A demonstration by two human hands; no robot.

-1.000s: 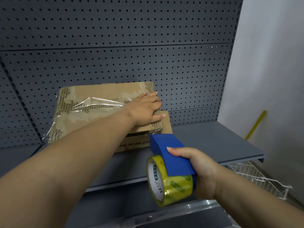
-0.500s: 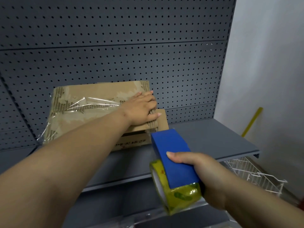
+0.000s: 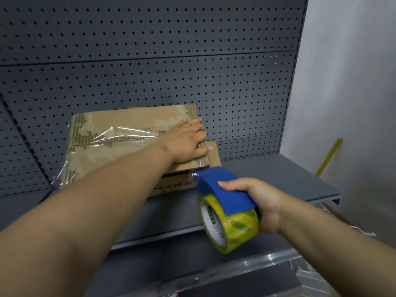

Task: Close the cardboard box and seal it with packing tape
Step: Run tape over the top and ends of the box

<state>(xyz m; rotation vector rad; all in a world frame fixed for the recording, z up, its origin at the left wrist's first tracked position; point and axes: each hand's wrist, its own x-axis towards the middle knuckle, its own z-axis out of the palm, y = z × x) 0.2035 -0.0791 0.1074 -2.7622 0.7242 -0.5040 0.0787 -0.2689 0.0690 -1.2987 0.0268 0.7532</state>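
A worn cardboard box (image 3: 120,125) sits on the grey shelf (image 3: 278,174) against the pegboard, its top flaps down and a strip of clear tape crinkled across them. My left hand (image 3: 186,140) lies flat on the right end of the top flaps, fingers straight, pressing them down. My right hand (image 3: 257,200) grips a blue tape dispenser (image 3: 222,189) that carries a yellow roll of packing tape (image 3: 231,226). The dispenser's front edge is at the box's lower right corner, just below my left hand.
A grey pegboard wall (image 3: 150,61) rises behind the box. A white wall (image 3: 347,82) stands to the right with a yellow stick (image 3: 330,155) leaning on it. A white wire rack (image 3: 342,217) sits below the shelf's right end. A lower shelf edge (image 3: 235,275) runs along the bottom.
My right hand has moved the tape dispenser up and forward toward the box's right front corner. My left hand has stayed flat on the flaps.
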